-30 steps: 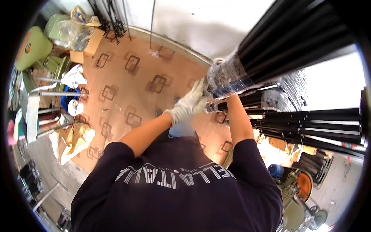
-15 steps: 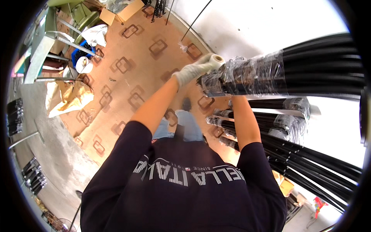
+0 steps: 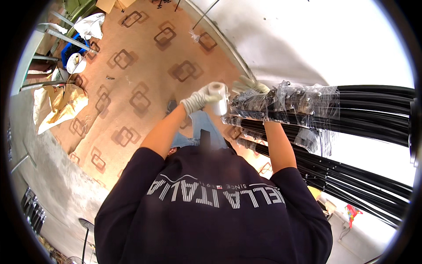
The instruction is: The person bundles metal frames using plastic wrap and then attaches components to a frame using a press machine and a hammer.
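My left hand, in a pale knitted glove, is closed round a roll of clear stretch film held roughly upright. Just right of the roll is the end of a thick bundle of black rods, wrapped in clear film. My right forearm passes beneath this bundle. Beyond its far side the gloved right hand shows in part, fingers stretched out beside the wrapped end. The bundle hides its wrist and part of its palm.
More bundles of black rods with film-wrapped ends lie below the first, along the white wall. On the patterned brown floor, a yellowish sack, a blue crate and metal table legs stand at the left.
The film roll has tipped from lying sideways at the bundle's end to upright, with my left hand nearer me. My right hand's fingers now show past the bundle's far side. The view has shifted.
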A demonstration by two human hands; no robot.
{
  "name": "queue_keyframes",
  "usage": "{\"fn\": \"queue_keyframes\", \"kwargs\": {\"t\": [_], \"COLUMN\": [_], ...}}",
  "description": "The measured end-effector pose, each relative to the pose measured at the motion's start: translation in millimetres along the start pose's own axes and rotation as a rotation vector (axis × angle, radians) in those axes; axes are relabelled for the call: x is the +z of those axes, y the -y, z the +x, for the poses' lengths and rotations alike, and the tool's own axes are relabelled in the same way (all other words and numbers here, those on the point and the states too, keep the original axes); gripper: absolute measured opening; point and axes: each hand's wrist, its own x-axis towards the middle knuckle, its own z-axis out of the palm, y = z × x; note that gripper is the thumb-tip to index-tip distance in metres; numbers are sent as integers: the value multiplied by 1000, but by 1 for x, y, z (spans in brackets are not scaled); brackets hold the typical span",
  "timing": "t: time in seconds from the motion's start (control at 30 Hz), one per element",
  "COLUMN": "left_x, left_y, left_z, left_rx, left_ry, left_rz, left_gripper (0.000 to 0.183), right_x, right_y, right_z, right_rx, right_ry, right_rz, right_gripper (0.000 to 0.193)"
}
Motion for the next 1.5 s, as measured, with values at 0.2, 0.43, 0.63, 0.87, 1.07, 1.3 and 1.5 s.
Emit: {"fn": "queue_keyframes", "kwargs": {"t": [0.2, 0.43, 0.63, 0.87, 1.07, 1.3, 1.5], "left_x": [25, 68, 97, 100, 91, 37, 127], "left_y": [40, 41, -16, -25, -41, -6, -52], "left_z": [-23, -51, -73, -72, -73, -13, 24], "left_rx": [-98, -42, -220, -312, -315, -20, -414], "left_ry": [19, -60, -181, -196, 22, 186, -322], "left_rz": [51, -75, -343, -486, -162, 80, -535], "left_gripper": [63, 72, 73, 65, 56, 40, 48], "right_x": [6, -15, -75, 88, 124, 129, 133], "right_y": [-14, -14, -47, -91, -113, -134, -116], "right_z": [-13, 10, -30, -112, -90, -98, -119], "right_rx": [105, 317, -297, -479, -426, -395, -531], "right_ry": [21, -79, -799, -634, -855, -853, -694], "right_rz": [61, -183, -854, -1164, -1616, -1385, -1006], "right_gripper": [62, 51, 40, 51, 68, 60, 68]}}
